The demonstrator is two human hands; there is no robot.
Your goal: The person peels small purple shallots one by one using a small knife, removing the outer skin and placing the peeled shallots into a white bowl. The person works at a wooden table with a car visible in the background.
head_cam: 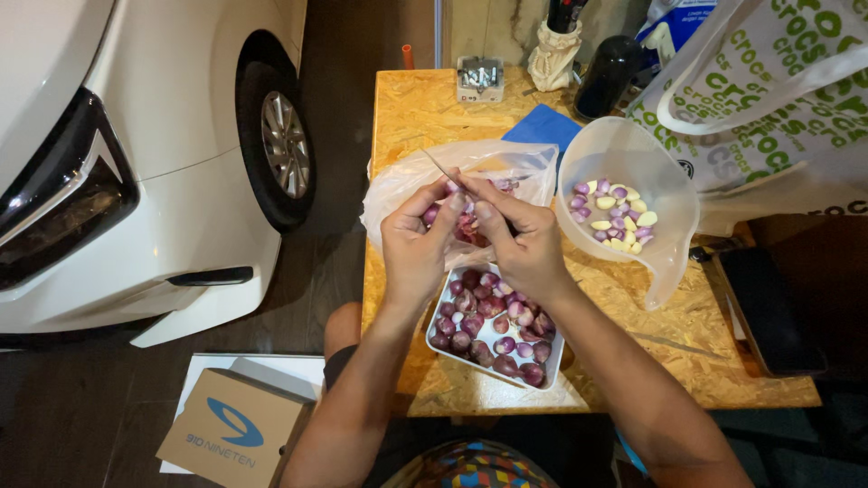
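Head view looks straight down on my two hands, raised together over the chipboard table (425, 108). My left hand (414, 246) has its fingers curled shut around a small purple shallot (431, 215), pinched between thumb and forefinger just above a thin plastic bag (398, 185) that lies open on the board. My right hand (524, 244) is closed around a knife (445, 172), whose narrow blade slants up and to the left past the left thumb; the handle is buried in the fist, so I cannot see how it sits there.

Just beneath the hands stands a white rectangular tray (553, 361) heaped with unpeeled shallots. To the right is a clear plastic jug (674, 262) with peeled purple and pale cloves at its bottom. A printed tote bag (768, 90) crowds the jug from the far right, a black phone (768, 312) lies flat at the table's right edge, and a white car (136, 163) is parked to the left.

I judge the step in hand to be peeling one shallot, blade at its skin. What it calls for next, I think, is a shallow, controlled cut with the edge close to my left thumb, then carrying the bare bulb right to the jug.
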